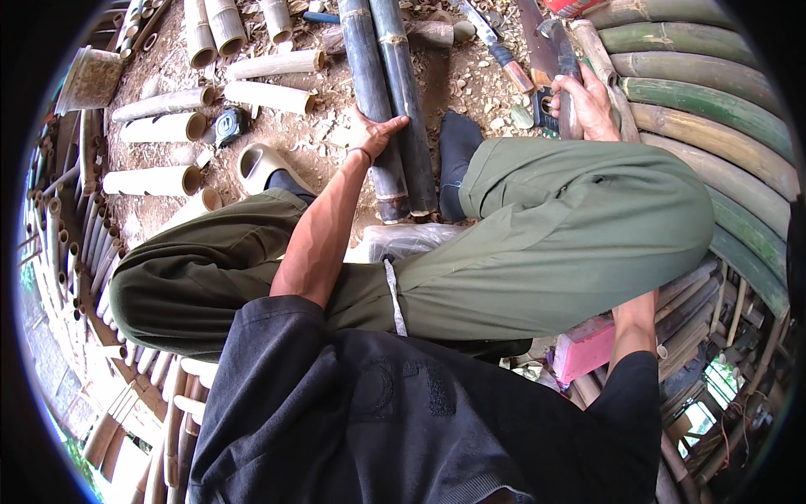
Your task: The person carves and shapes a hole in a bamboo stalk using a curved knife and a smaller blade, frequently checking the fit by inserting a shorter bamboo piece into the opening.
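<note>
Two dark bamboo poles (367,67) lie side by side between my legs, running from the top edge toward my seat. My left hand (374,136) grips the left pole, its thumb stretched across to the right pole (406,109). Off to the right, past my knee, my right hand (591,105) is closed around a thick, dark, wooden-looking tool (568,80) whose exact kind I cannot make out. Close beside it lies a handsaw (532,34) with a brownish blade and a black and orange handle. Left of that is a knife (502,55) with a wrapped handle.
Short cut bamboo pieces (159,128) lie on the chip-strewn ground at left, around a tape measure (231,126). Long green and tan bamboo poles (697,92) line the right side. A log (428,34) lies crosswise under the dark poles. A bucket (91,80) stands far left.
</note>
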### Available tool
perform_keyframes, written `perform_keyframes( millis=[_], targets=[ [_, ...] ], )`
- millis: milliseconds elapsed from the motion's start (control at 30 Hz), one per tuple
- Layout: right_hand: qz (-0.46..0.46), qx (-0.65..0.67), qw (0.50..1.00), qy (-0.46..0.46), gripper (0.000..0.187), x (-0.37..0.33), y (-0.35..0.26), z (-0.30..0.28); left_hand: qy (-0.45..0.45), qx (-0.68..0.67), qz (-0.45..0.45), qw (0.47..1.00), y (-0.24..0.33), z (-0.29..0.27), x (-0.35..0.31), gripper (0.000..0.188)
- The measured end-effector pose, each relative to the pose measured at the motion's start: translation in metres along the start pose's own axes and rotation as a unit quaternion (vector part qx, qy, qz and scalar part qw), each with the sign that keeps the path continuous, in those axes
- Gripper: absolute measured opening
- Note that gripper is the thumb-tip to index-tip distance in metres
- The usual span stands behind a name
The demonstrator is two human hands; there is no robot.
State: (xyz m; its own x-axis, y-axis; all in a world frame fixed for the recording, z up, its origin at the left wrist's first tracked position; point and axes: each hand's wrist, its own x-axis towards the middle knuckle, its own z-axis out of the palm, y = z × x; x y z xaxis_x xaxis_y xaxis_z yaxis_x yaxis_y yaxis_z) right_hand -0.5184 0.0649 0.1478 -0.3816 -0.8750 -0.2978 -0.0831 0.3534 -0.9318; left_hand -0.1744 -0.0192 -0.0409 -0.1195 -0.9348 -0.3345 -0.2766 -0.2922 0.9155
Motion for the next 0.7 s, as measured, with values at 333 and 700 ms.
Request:
perform_keyframes(
  millis=[333, 700],
  targets=[
    [-0.088, 0.130, 0.988, -0.002, 0.037, 0.015, -0.033, 0.038, 0.000, 0.020, 0.015, 1.000, -0.006, -0.006, 0.002, 0.128],
    [-0.048, 0.101, 0.992, -0.051, 0.041, 0.085, -0.018, 0.112, -0.028, -0.028, -0.036, 0.999, 0.006, -0.005, -0.012, 0.124]
  ],
)
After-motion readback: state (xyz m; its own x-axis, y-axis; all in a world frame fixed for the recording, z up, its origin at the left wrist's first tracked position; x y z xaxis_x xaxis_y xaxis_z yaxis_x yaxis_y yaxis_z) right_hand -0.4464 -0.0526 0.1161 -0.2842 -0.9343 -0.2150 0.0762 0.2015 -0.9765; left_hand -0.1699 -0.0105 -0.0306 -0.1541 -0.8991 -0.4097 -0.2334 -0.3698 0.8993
